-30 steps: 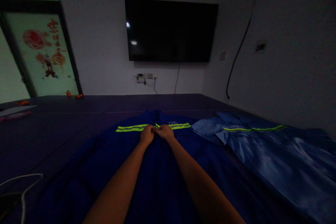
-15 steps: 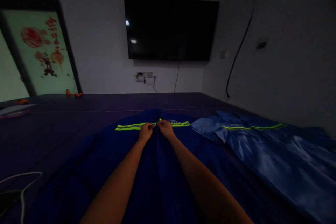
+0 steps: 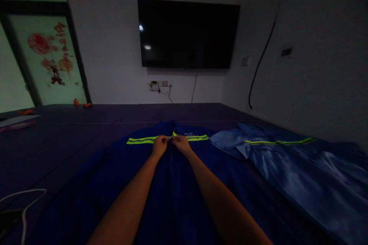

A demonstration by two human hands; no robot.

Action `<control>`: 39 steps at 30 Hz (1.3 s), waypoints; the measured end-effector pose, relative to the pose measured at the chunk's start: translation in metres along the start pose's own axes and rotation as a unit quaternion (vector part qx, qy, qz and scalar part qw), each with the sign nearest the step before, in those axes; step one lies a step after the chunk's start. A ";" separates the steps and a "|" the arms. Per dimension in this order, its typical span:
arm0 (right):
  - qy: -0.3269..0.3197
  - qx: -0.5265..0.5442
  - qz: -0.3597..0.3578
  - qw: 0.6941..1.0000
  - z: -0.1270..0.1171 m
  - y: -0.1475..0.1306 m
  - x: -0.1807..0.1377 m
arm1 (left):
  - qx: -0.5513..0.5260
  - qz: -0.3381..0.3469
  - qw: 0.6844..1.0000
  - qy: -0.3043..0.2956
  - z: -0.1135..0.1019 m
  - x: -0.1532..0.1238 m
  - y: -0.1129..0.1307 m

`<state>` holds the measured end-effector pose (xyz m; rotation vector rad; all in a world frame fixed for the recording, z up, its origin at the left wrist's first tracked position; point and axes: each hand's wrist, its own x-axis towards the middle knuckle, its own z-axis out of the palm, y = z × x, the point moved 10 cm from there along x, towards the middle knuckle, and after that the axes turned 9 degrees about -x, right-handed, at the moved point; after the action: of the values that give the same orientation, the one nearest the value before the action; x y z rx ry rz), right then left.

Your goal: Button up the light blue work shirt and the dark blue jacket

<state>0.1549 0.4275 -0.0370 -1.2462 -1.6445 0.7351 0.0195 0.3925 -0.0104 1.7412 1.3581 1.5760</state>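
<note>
A dark blue work jacket [image 3: 115, 183] with a yellow-green reflective stripe lies spread out in front of me, its collar at the far end. My left hand [image 3: 160, 145] pinches the jacket's front edge at the stripe, left of the centre line. Close beside it, my right hand [image 3: 181, 144] pinches the facing edge, fingertips almost meeting the left ones. Whatever small fastening may be between the fingers is hidden. White lettering shows just above the stripe, right of my right hand.
A lighter blue work jacket [image 3: 287, 164] with a similar stripe lies at the right. At the left are a white cable [image 3: 24, 214] and a flat pale item [image 3: 18, 121]. Orange objects [image 3: 86, 105] sit near the door; a television [image 3: 188, 34] hangs on the wall.
Both hands stay at the stripe, with fingertips shifting only slightly. The whole view has tilted up a little, so the scene sits slightly lower.
</note>
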 end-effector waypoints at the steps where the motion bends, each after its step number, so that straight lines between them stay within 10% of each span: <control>1: -0.002 0.008 0.003 1.000 0.000 -0.001 0.000 | 0.003 0.001 1.000 0.001 0.000 0.000 0.001; 39: 0.012 -0.179 -0.067 0.982 -0.003 -0.023 -0.009 | 0.040 0.046 0.998 -0.022 0.003 -0.005 0.021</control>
<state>0.1492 0.4113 -0.0184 -1.3679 -1.8747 0.3475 0.0308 0.3802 0.0034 1.8994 1.3549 1.5411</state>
